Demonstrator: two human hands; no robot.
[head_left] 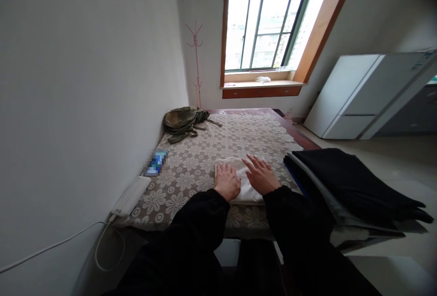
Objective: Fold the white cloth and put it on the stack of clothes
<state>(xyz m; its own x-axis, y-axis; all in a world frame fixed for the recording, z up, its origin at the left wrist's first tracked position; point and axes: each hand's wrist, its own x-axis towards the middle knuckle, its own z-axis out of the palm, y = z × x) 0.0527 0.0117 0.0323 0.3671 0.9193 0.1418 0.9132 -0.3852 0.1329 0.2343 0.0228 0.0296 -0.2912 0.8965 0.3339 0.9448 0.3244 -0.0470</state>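
Head view: one folded white cloth [243,182] lies on the bed [218,145]. Left hand [226,181] and right hand [260,174] press flat on it, holding nothing. One dark pile [344,182] sits right of the cloth.

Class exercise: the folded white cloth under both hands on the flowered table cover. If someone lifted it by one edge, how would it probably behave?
The white cloth would probably sag and unfold: it lies soft and flat beneath the left hand and right hand. It looks thin, so likely light. Pushed, it may drag or bunch on the textured floral cover rather than slide freely.
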